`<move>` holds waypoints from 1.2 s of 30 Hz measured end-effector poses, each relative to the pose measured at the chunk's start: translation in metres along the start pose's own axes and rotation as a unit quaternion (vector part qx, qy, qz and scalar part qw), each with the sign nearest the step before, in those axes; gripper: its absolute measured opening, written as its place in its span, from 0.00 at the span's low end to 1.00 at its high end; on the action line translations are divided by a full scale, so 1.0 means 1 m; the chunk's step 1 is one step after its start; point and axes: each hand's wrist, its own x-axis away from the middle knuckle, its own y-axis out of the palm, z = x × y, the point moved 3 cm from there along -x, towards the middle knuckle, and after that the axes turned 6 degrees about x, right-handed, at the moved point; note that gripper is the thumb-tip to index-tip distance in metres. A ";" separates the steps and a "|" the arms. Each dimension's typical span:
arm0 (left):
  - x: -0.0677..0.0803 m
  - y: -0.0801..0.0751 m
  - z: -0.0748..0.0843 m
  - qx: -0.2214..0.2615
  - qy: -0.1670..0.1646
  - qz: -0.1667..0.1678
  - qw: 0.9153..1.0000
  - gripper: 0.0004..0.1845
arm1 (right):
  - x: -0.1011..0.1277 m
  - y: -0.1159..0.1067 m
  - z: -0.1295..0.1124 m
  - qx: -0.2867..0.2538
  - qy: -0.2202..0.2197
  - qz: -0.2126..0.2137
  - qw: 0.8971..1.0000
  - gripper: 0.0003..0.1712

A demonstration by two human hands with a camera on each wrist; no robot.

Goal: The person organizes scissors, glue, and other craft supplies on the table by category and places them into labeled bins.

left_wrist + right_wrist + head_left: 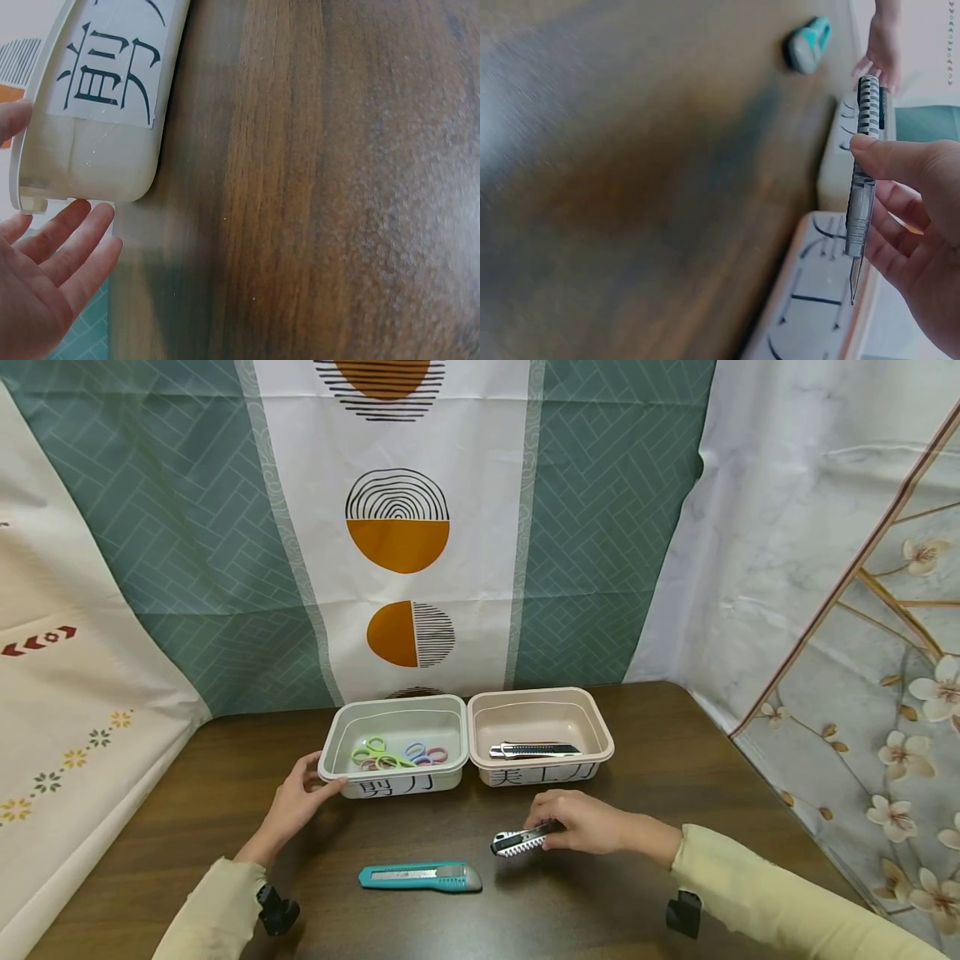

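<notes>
In the head view my right hand [573, 820] pinches a black-and-silver utility knife [519, 841] above the table, in front of the pink bin [543, 760]. The right wrist view shows the thumb pressing the ridged side of this utility knife [864, 180], with a thin metal tip at its lower end. My left hand [296, 797] touches the near left corner of the pale green bin [457, 774]; its thumb lies at the rim, and its fairly straight fingers [75, 244] reach the end wall. A teal utility knife [408, 877] lies flat on the table between the hands.
Green-handled scissors [378, 753] and blue and pink handles [423, 754] lie in the green bin. Another utility knife [534, 749] lies in the pink bin. Both bins stand side by side with labelled fronts on the brown table [637, 743], before a patterned curtain [615, 527].
</notes>
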 end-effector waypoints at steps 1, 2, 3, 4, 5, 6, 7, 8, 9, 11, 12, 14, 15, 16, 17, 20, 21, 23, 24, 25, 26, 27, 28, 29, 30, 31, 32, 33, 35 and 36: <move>0.000 0.000 0.000 0.001 0.000 0.000 1.000 0.39 | -0.001 -0.003 0.001 0.005 0.001 0.001 1.000 0.14; 0.000 0.000 0.000 0.001 0.000 -0.001 1.000 0.39 | -0.002 -0.006 0.002 0.008 0.004 0.001 1.000 0.14; 0.000 0.000 0.000 0.001 0.000 -0.001 1.000 0.39 | -0.004 -0.009 0.003 0.012 0.006 0.001 1.000 0.14; 0.000 0.000 0.000 0.002 -0.001 -0.002 1.000 0.39 | -0.005 -0.012 0.004 0.016 0.007 0.001 1.000 0.13; 0.000 0.000 0.000 0.002 -0.001 -0.002 1.000 0.39 | -0.006 -0.014 0.004 0.023 0.008 0.001 1.000 0.13; 0.000 0.000 0.000 0.001 -0.002 -0.001 1.000 0.39 | -0.008 -0.017 0.005 0.028 0.007 0.001 1.000 0.13; 0.000 0.000 0.000 0.001 -0.002 -0.001 1.000 0.39 | -0.009 -0.019 0.005 0.030 0.007 0.001 1.000 0.13; 0.000 0.000 0.000 0.001 -0.002 0.000 1.000 0.39 | -0.011 -0.021 0.006 0.031 0.006 0.001 0.999 0.13; 0.000 0.000 0.000 0.000 -0.002 0.000 1.000 0.39 | -0.012 -0.024 0.006 0.033 0.004 0.003 0.999 0.13; 0.001 0.000 0.000 -0.001 -0.003 -0.001 1.000 0.39 | -0.014 -0.028 0.006 0.039 -0.001 0.007 0.999 0.13; 0.001 0.001 0.000 -0.001 -0.003 -0.001 1.000 0.39 | -0.015 -0.030 0.006 0.042 -0.004 0.010 0.999 0.13; 0.001 0.001 0.000 -0.001 -0.004 -0.001 1.000 0.39 | -0.017 -0.034 0.007 0.051 -0.010 0.018 0.998 0.14; 0.001 0.001 0.000 -0.001 -0.005 -0.001 1.000 0.39 | -0.017 -0.035 0.008 0.057 -0.012 0.023 0.998 0.14; 0.001 0.001 0.000 -0.001 -0.005 -0.001 1.000 0.39 | -0.018 -0.038 0.009 0.060 -0.011 0.028 0.998 0.15; 0.001 0.001 0.000 -0.001 -0.005 0.000 1.000 0.39 | -0.018 -0.040 0.010 0.063 -0.011 0.033 0.997 0.15; 0.001 0.001 0.000 -0.002 -0.005 0.000 1.000 0.39 | -0.020 -0.046 0.013 0.063 -0.007 0.045 0.997 0.15; 0.001 0.000 0.000 -0.002 -0.005 0.000 1.000 0.39 | -0.021 -0.049 0.014 0.063 -0.006 0.048 0.997 0.15; 0.001 0.000 0.000 -0.002 -0.005 0.000 1.000 0.39 | -0.022 -0.053 0.016 0.063 -0.004 0.050 0.997 0.14; 0.001 0.000 0.000 -0.003 -0.006 0.000 1.000 0.39 | -0.023 -0.055 0.018 0.061 -0.003 0.051 0.997 0.14; 0.001 0.000 0.000 -0.002 -0.006 0.000 1.000 0.39 | -0.025 -0.057 0.020 0.063 -0.004 0.052 0.997 0.14; 0.001 0.000 0.000 -0.002 -0.006 0.000 1.000 0.39 | -0.026 -0.059 0.021 0.061 -0.003 0.052 0.997 0.14; 0.001 0.000 0.000 -0.002 -0.005 0.000 1.000 0.39 | -0.027 -0.061 0.024 0.061 -0.001 0.052 0.997 0.13; 0.001 0.000 0.000 -0.002 -0.005 0.000 1.000 0.39 | -0.029 -0.064 0.026 0.060 0.000 0.052 0.997 0.13; 0.001 0.000 0.000 -0.001 -0.005 0.000 1.000 0.39 | -0.030 -0.066 0.028 0.060 0.003 0.053 0.997 0.13; 0.001 0.000 0.000 -0.002 -0.005 0.000 1.000 0.39 | -0.032 -0.068 0.030 0.060 0.005 0.053 0.997 0.14; 0.001 0.000 0.000 -0.001 -0.005 0.001 1.000 0.39 | -0.033 -0.071 0.032 0.061 0.006 0.053 0.997 0.14; 0.001 0.000 0.000 -0.001 -0.005 0.001 1.000 0.39 | -0.034 -0.073 0.034 0.063 0.008 0.054 0.996 0.14; 0.001 0.000 0.000 -0.001 -0.004 0.000 1.000 0.39 | -0.035 -0.075 0.036 0.071 0.011 0.056 0.996 0.14; 0.001 0.000 0.000 -0.001 -0.004 -0.001 1.000 0.39 | -0.036 -0.078 0.041 0.084 0.013 0.060 0.995 0.13; 0.001 0.000 0.000 -0.001 -0.003 -0.001 1.000 0.39 | -0.036 -0.079 0.043 0.089 0.013 0.061 0.994 0.14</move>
